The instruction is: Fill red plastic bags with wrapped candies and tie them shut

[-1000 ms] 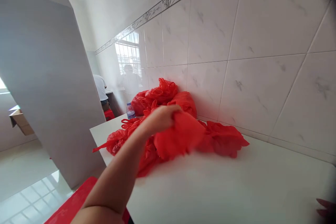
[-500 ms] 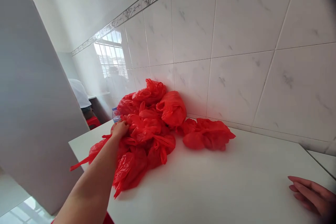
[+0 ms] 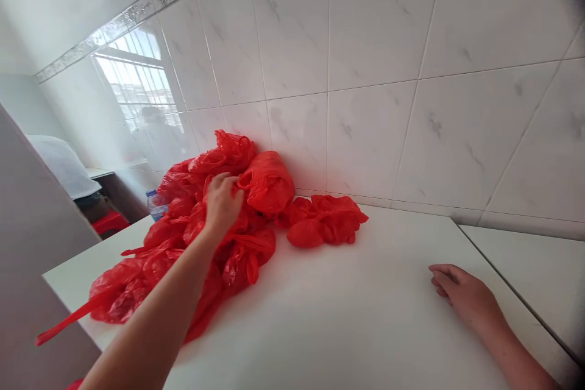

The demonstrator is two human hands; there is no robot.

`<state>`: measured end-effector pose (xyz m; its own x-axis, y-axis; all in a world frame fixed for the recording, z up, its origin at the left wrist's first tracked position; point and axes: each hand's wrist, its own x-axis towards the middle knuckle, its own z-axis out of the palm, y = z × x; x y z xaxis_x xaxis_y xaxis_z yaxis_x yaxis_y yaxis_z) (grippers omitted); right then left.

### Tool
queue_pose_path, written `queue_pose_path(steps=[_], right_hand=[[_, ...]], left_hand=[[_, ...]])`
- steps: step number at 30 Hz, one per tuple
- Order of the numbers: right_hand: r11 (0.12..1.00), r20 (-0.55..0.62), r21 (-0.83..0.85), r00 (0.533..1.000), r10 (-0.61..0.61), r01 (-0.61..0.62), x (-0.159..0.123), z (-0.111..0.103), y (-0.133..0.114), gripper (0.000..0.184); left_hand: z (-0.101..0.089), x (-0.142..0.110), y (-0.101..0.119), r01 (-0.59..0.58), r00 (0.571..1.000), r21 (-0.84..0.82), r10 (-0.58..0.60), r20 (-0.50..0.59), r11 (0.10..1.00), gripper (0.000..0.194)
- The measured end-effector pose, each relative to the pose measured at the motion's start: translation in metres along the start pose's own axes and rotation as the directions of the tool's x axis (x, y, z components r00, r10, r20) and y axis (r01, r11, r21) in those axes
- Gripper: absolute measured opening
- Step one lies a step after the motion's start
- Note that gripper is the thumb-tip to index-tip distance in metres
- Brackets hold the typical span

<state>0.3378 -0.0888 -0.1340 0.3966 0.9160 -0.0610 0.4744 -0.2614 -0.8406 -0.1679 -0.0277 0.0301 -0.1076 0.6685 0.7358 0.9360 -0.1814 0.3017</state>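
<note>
A heap of crumpled red plastic bags (image 3: 164, 231) lies on the white tabletop, up against the tiled wall. My left hand (image 3: 223, 204) is over the heap, thumb apart from the bent fingers, with nothing visibly gripped. Just right of its fingertips is a rounded, bunched red bag (image 3: 269, 183). Another crumpled red bag (image 3: 326, 220) lies to the right of the heap. Over the right part of the table, my right hand (image 3: 466, 292) has its fingers loosely curled together, with nothing seen in them.
A clear bottle with a blue cap (image 3: 155, 204) stands behind the heap at the left. The white table (image 3: 347, 317) meets another white surface (image 3: 525, 262) at a dark seam on the right. A grey panel (image 3: 27, 244) rises beside the table's left end.
My left hand has moved from the left side of the heap towards the rounded bag. A bag at the left lies more spread out. My right hand shows further in over the table, and the view has turned right.
</note>
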Motion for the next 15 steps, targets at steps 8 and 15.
queue_pose_path(steps=[8,15], right_hand=[[0.999,0.018,0.013,0.999,-0.051,0.050,-0.011,0.001,-0.007,0.034],[0.995,-0.008,0.065,0.997,-0.071,0.071,-0.016,-0.002,-0.014,0.028]], left_hand=[[0.109,-0.032,0.130,-0.297,0.811,-0.385,0.444,0.381,0.874,0.035],[0.162,-0.016,0.148,-0.009,0.941,-0.414,0.147,0.303,0.910,0.026]])
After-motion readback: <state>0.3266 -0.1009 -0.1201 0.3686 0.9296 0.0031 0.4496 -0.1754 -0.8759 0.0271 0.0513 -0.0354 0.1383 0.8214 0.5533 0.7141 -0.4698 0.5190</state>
